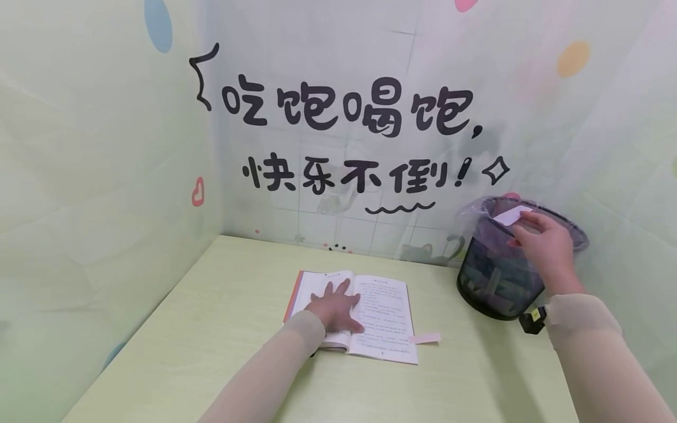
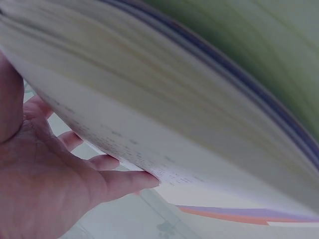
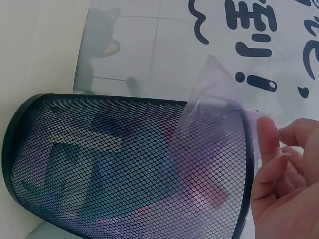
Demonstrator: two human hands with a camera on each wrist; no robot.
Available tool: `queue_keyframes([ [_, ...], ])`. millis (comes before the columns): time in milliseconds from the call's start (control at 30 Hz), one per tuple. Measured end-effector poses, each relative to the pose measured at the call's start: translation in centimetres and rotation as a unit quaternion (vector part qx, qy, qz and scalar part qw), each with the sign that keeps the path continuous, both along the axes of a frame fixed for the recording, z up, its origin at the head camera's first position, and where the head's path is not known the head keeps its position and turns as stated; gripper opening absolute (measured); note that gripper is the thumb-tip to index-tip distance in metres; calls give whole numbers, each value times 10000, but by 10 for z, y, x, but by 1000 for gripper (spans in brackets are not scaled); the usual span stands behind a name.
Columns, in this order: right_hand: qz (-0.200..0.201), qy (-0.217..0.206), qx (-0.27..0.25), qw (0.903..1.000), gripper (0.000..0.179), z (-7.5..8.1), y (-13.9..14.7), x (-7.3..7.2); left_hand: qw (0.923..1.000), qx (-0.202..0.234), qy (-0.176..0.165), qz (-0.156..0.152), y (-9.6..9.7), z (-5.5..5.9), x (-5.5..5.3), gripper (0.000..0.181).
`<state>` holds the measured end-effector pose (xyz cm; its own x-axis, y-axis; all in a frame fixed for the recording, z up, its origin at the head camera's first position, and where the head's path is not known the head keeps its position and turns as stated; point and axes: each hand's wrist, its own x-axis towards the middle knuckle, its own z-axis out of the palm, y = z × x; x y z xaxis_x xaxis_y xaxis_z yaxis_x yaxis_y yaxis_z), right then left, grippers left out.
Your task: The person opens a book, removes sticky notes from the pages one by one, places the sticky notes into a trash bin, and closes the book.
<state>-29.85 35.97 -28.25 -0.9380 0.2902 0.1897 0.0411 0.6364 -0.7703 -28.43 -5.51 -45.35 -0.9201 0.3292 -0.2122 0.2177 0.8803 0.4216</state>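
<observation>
An open book (image 1: 386, 311) with printed pages lies on the table. My left hand (image 1: 334, 308) presses on its left page with fingers spread; the left wrist view shows those fingers (image 2: 127, 182) straight along the page, beside the thick page edges (image 2: 164, 94). A pink sticky note (image 1: 427, 339) juts out from the book's right edge. Over the mouth of a black mesh trash bin (image 1: 492, 282), my right hand (image 1: 547, 244) pinches a pale pink slip of paper (image 1: 509, 216) between thumb and fingers. From the right wrist, the hand (image 3: 284, 184) appears just beyond the bin's rim (image 3: 249, 149).
A translucent purple bag (image 3: 212, 89) lines the bin and folds over its rim; dark and pale scraps show through the mesh. The light wooden table (image 1: 211, 352) meets a printed curtain (image 1: 328, 223) at the back and sides.
</observation>
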Motion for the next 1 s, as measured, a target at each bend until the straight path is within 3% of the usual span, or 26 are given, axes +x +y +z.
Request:
queue_keyframes([
  [167, -124, 164, 447, 9988, 68, -3, -8, -5, 10000, -17, 9, -5, -1, -2, -1, 85],
  [433, -569, 579, 501, 9954, 43, -6, -17, -11, 10000, 33, 6, -6, -1, 1, 0, 85],
  [700, -661, 329, 135, 9972, 57, -7, -13, -8, 10000, 10, 0, 5, 0, 0, 1, 85],
  [833, -911, 133, 196, 9956, 61, -8, -12, -9, 10000, 26, -20, 2, 0, 0, 1, 85],
  [1000, -1177, 188, 54, 9929, 57, -7, -12, -12, 10000, 7, -17, -5, 0, 2, 2, 85],
])
